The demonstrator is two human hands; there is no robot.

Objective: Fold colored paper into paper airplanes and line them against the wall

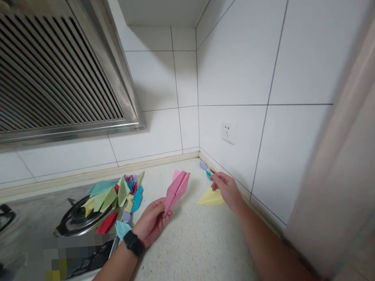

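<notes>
My left hand, with a dark watch at its wrist, pinches the narrow end of a pink paper airplane and holds it above the counter. My right hand hovers toward the corner by the wall, thumb and fingers curled together; what they hold, if anything, is hard to make out. Beneath it a yellow folded paper is partly covered by the hand. Just past its fingertips are small folded papers, a purple one and a blue one, with a bit of red beside them.
A heap of colourful folded papers lies over the gas burner and the stove's right edge. White tiled walls meet at the corner behind the counter. A socket sits on the right wall; a range hood hangs upper left.
</notes>
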